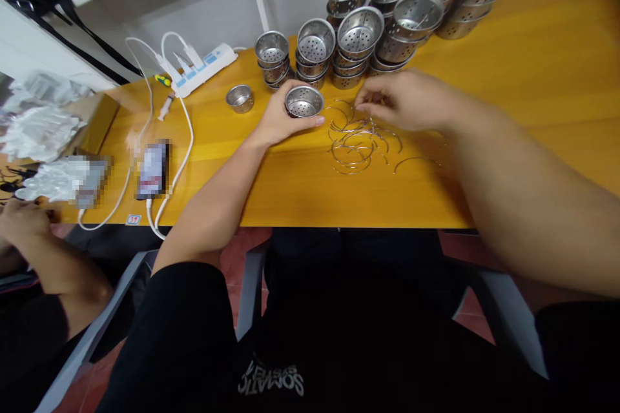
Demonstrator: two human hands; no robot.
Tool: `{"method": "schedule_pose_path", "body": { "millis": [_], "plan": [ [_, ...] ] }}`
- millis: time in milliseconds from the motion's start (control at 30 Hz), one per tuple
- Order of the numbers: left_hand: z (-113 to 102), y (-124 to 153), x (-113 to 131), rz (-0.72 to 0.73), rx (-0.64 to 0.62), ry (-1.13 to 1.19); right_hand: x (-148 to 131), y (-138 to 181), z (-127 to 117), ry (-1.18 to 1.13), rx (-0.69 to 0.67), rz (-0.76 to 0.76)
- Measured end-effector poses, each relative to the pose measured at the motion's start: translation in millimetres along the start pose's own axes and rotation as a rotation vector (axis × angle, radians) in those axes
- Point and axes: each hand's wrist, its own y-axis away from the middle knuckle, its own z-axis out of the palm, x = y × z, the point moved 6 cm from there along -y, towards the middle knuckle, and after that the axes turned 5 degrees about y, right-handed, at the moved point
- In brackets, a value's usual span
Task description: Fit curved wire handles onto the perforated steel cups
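My left hand (282, 114) is wrapped round a small perforated metal cup (304, 103), its open mouth turned up toward me. To its right lies a loose heap of thin curved metal wires (351, 150) on the table. Over the far edge of that heap is my right hand (394, 100), thumb and fingers pinched together. A wire seems to run from the fingertips, but the grip is too small to make out for certain. One single curved wire (416, 159) lies apart, right of the heap.
Stacks of perforated metal cups (358, 32) line the back of the yellow table (300, 187); one lone cup (239, 99) stands left. A power strip (206, 71), white cables, a phone (153, 170) and a syringe (166, 106) lie further left. Another person's hand (24, 222) is at far left.
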Motion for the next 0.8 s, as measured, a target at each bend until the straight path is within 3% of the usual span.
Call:
{"method": "schedule_pose_path", "body": {
  "millis": [233,500,800],
  "plan": [
    [23,-2,-11,-0.013,0.048,0.022,-14,0,-3,-0.181,0.231,0.118],
    [59,2,-2,-0.004,-0.034,-0.008,-36,-9,14,-0.223,0.204,0.149],
    [65,7,5,0.073,-0.063,-0.100,-34,-13,22,-0.215,0.181,0.196]
  ]
}}
